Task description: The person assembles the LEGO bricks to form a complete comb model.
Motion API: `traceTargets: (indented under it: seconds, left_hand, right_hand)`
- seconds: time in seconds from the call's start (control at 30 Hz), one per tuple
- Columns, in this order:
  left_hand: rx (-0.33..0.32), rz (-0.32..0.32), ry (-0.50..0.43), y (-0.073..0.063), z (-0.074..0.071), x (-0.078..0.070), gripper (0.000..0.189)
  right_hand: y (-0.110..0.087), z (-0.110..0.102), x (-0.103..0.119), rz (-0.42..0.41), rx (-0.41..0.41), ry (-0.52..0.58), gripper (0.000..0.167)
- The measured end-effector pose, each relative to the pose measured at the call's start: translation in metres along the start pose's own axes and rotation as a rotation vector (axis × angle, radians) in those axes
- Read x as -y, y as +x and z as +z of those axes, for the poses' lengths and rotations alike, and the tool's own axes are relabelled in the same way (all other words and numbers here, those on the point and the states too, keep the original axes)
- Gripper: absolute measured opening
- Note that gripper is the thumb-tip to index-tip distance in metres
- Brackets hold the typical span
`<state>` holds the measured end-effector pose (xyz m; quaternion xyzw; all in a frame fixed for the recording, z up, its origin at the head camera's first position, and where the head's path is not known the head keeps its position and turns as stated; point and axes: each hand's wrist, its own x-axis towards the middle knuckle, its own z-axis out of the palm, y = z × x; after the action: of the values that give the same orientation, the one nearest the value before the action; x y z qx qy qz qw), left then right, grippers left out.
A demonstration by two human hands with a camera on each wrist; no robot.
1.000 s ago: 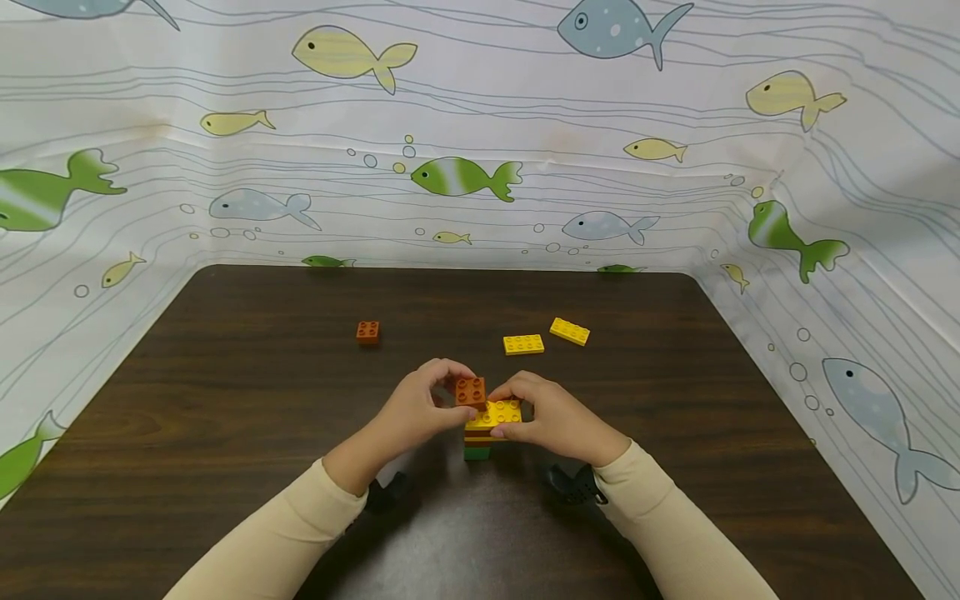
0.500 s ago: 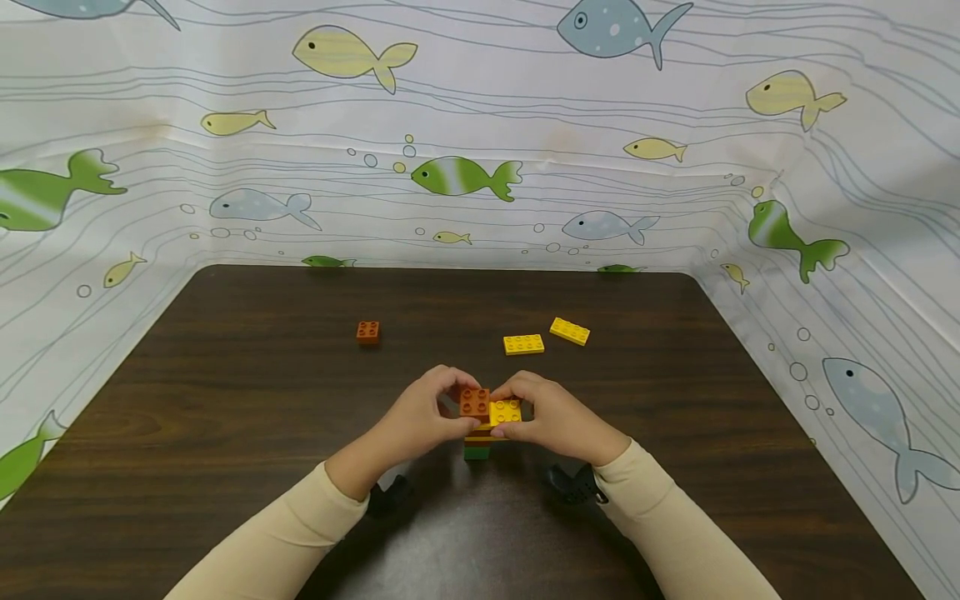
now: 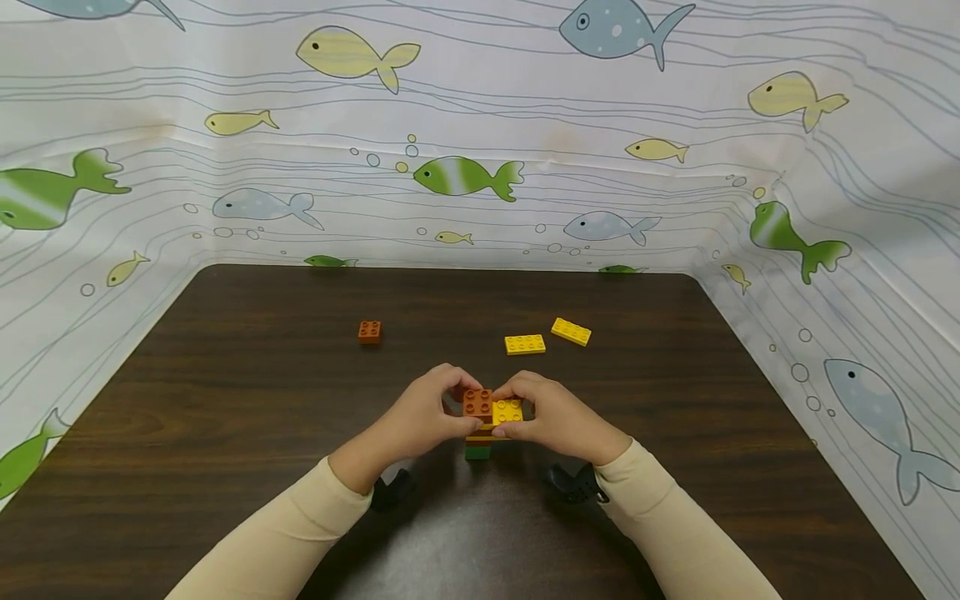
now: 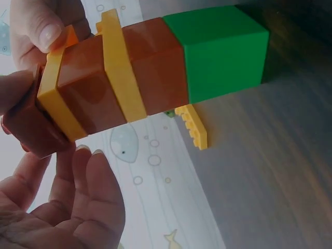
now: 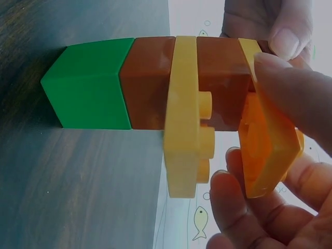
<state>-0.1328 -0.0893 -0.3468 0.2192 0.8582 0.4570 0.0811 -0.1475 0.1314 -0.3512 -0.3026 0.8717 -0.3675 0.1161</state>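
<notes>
A tower of toy building bricks stands on the table in front of me. From the bottom up come a green brick (image 4: 228,59), a brown brick (image 5: 148,83), a yellow plate (image 5: 181,119), a second brown brick (image 4: 85,85) and an upper yellow plate (image 3: 507,411). My left hand (image 3: 423,412) pinches the topmost brown brick (image 3: 477,402) between thumb and fingers, over the left half of the upper plate. That brick sits slightly tilted in the left wrist view. My right hand (image 3: 562,418) pinches the upper plate's right end, which overhangs the tower.
A loose brown brick (image 3: 370,332) lies further back on the left of the dark wooden table (image 3: 247,375). Two loose yellow plates (image 3: 525,345) lie behind the right hand. A fish-patterned cloth (image 3: 480,108) rises around the table's back and sides.
My left hand has brought the brown brick slightly right and down, onto the left half of the upper yellow plate. The right hand keeps its hold in the same spot.
</notes>
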Motion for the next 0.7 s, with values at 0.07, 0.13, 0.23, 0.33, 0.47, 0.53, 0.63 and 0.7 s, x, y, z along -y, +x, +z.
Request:
traceTargets:
  seconds: [0.07, 0.13, 0.23, 0.33, 0.47, 0.53, 0.63, 0.7]
  left_hand:
    - [0.010, -0.005, 0.021, 0.001, -0.001, -0.001, 0.029]
    - [0.020, -0.015, 0.043, 0.002, -0.002, -0.002, 0.029]
    - [0.034, -0.034, 0.070, 0.004, -0.003, -0.004, 0.028]
    - [0.046, -0.051, 0.078, 0.005, -0.004, -0.007, 0.028]
    - [0.058, -0.060, 0.086, 0.006, -0.005, -0.010, 0.027]
    - [0.060, -0.060, 0.091, 0.006, -0.006, -0.011, 0.027]
    - [0.063, -0.058, 0.099, 0.006, -0.007, -0.011, 0.027]
    - [0.064, -0.056, 0.103, 0.006, -0.007, -0.011, 0.027]
  right_hand:
    - [0.000, 0.000, 0.000, -0.001, 0.002, 0.001, 0.039]
    - [0.000, 0.000, 0.000, -0.001, 0.005, 0.004, 0.039]
    - [0.000, 0.000, 0.000, 0.003, 0.009, 0.007, 0.040]
    - [0.000, 0.000, 0.000, 0.007, 0.008, 0.009, 0.040]
    - [0.000, 0.000, 0.000, 0.009, 0.007, 0.007, 0.040]
    - [0.000, 0.000, 0.001, 0.009, 0.008, 0.006, 0.040]
    - [0.001, -0.001, 0.000, 0.007, 0.011, 0.003, 0.041]
    - [0.001, -0.001, 0.000, 0.005, 0.012, 0.001, 0.042]
